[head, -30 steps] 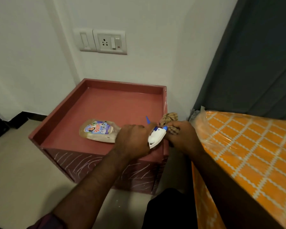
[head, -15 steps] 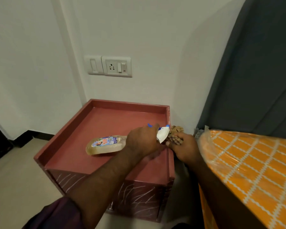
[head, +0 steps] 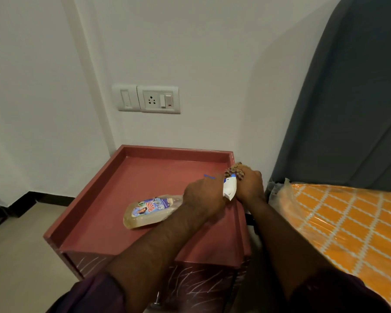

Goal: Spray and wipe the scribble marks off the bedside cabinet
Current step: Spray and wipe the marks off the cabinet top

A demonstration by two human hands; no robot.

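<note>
Evidently the left hand (head: 203, 196) grips the spray bottle (head: 149, 211) sideways, nozzle toward three o'clock, likely to wet the cloth (head: 234, 171) the right hand (head: 250, 186) clutches.

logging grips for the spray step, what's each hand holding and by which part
The left hand grips the spray bottle round its neck, below the white trigger head; the right hand holds a checked cloth, bunched in its fingers.

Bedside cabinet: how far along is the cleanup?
Done: nothing visible; white scribble marks cover the front of the cabinet. In hand: left hand grips the spray bottle by its neck, tipped sideways over the top; right hand holds the cloth bunched at the nozzle. Left: spraying and wiping the marks.
</note>
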